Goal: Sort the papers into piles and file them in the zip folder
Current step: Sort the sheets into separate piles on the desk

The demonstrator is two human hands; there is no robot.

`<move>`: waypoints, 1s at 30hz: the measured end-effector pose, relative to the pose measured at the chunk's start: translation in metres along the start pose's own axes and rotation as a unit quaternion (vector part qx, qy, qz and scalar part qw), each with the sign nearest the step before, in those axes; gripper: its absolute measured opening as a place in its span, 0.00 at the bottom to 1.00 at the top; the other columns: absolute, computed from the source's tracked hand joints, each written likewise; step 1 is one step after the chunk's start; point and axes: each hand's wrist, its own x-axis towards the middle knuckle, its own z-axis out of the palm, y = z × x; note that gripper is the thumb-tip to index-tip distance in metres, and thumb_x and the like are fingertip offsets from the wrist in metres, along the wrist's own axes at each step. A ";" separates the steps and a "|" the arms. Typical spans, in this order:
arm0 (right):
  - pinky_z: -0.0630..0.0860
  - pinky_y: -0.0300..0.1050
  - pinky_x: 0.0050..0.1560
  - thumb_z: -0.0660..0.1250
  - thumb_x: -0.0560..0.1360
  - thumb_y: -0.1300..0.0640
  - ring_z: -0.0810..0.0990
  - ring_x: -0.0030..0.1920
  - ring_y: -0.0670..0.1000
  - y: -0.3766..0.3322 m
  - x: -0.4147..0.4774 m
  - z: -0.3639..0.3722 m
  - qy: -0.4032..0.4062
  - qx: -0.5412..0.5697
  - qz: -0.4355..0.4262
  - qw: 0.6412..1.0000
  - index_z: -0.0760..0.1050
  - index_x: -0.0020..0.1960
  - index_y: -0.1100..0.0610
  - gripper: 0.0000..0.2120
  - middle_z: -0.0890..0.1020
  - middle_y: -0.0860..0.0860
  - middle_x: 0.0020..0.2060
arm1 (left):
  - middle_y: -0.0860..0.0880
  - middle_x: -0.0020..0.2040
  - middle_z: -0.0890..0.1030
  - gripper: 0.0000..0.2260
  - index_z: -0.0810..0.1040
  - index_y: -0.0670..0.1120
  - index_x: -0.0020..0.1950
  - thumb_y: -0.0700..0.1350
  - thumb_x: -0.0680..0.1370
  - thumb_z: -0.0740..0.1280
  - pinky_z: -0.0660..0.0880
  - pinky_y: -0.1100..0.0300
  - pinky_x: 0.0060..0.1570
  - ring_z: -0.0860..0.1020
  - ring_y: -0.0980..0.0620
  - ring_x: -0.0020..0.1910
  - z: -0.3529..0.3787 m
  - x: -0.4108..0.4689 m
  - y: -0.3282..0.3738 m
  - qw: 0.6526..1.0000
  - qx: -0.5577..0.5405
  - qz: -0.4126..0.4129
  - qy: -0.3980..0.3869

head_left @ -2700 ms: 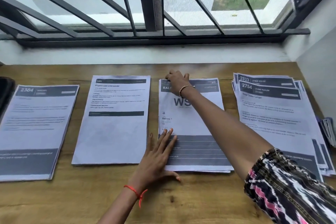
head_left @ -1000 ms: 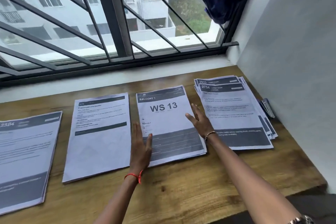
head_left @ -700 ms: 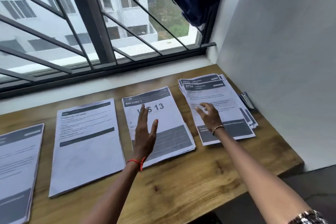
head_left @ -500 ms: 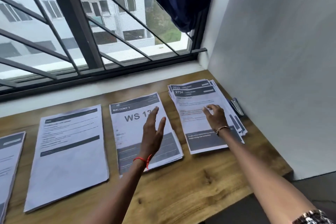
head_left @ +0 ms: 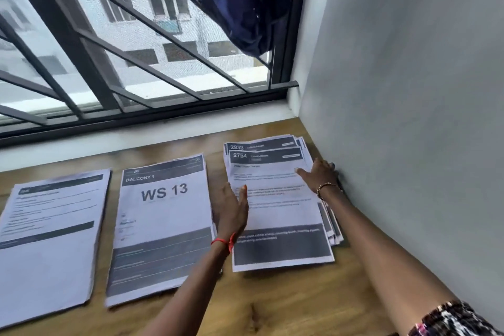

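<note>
Three paper piles lie on the wooden desk [head_left: 286, 300]. The right pile [head_left: 278, 207] is loosely fanned, its top sheets headed 2754 and 2933. In the middle is the pile headed WS 13 [head_left: 161, 226], and a text-sheet pile [head_left: 49, 237] is at the left. My left hand [head_left: 231, 210], fingers apart, stands edge-on at the right pile's left side. My right hand [head_left: 319, 172] lies spread on that pile's far right edge by the wall. Neither hand holds anything. No zip folder is in view.
A grey wall [head_left: 409, 117] rises right beside the right pile. A barred window [head_left: 122, 62] and its white sill [head_left: 152, 133] run along the desk's back. A dark blue cloth [head_left: 240, 2] hangs at the window's top right.
Both hands have left the WS 13 pile and shifted right to the fanned pile, the left to its left side, the right to its far edge. My view has swung rightwards.
</note>
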 end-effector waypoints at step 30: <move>0.79 0.45 0.49 0.77 0.64 0.52 0.79 0.52 0.55 -0.052 0.006 -0.043 0.031 0.461 -0.125 0.878 0.74 0.60 0.60 0.28 0.79 0.56 0.54 | 0.46 0.50 0.79 0.09 0.69 0.42 0.56 0.32 0.79 0.58 0.81 0.57 0.42 0.80 0.48 0.46 -0.059 0.027 0.065 0.958 -0.276 0.067 0.025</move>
